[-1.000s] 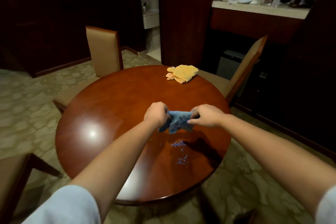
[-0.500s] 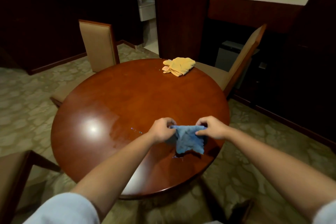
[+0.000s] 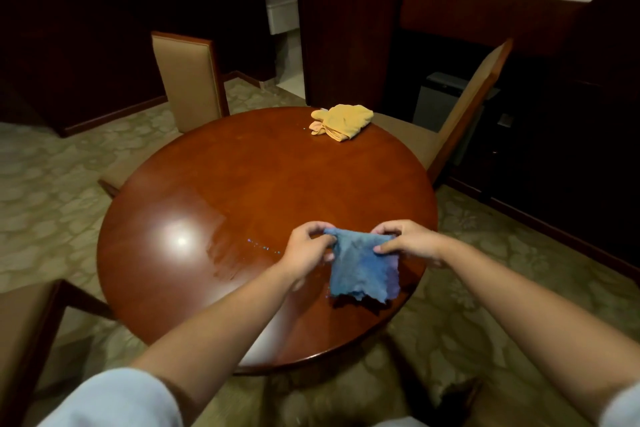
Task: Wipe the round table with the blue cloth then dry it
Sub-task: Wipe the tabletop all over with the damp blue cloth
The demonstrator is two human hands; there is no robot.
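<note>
Left hand (image 3: 309, 248) and right hand (image 3: 408, 240) side by side at 5 o'clock over round glossy brown wooden table (image 3: 221, 191), fingers curled, pinching top corners of small blue fuzzy cloth (image 3: 363, 269). Cloth hanging spread between them, lower edge near the tabletop. Crumpled yellow towel (image 3: 343, 122) at 12 o'clock near far rim.

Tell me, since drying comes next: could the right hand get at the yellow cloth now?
Probably not yet. The right hand and left hand both hold the blue cloth; the yellow cloth lies across the table, path bare.
</note>
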